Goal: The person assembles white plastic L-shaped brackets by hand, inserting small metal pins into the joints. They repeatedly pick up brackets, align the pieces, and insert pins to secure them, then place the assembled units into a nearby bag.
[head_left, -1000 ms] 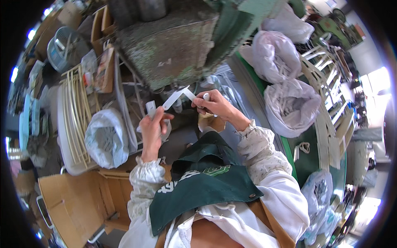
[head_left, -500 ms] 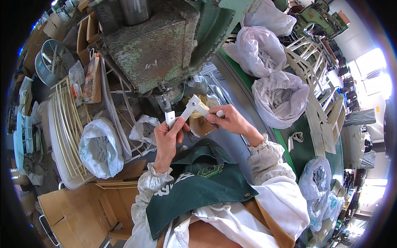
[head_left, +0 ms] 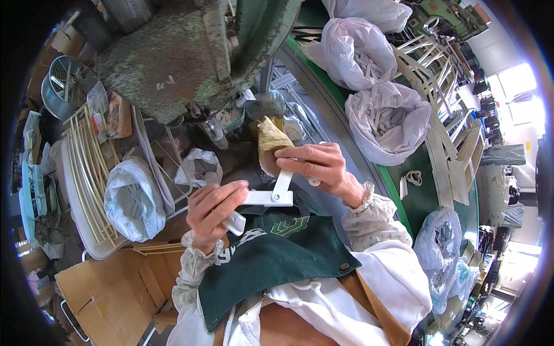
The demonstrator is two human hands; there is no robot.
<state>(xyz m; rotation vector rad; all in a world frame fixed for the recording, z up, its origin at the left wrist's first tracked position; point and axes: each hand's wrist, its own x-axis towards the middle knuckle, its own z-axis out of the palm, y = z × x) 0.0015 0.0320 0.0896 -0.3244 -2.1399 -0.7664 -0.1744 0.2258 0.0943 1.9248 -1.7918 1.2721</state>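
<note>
In front of my chest I hold a white jointed strip piece [head_left: 266,198], two flat bars pinned by a small rivet and bent at an angle. My left hand [head_left: 214,211] is closed around the left bar, and a white end with a hole [head_left: 235,224] sticks out below its fingers. Pinching the upright bar near its upper end is my right hand [head_left: 316,167], palm turned down. A small rounded white end [head_left: 313,181] shows beneath that hand; what it joins is hidden by the fingers. A dark green apron [head_left: 277,259] lies just under the piece.
A worn green press [head_left: 161,75] rises ahead to the left. Open white bags of strips stand at left [head_left: 134,199] and right [head_left: 388,121], the right ones on a green-topped bench [head_left: 424,202]. A yellowish wrap [head_left: 271,141] sits behind my hands; an open cardboard box [head_left: 107,294] is lower left.
Both hands have drawn the jointed piece down and closer to my body. Its pinned joint now points downward instead of up, and my view has shifted slightly.
</note>
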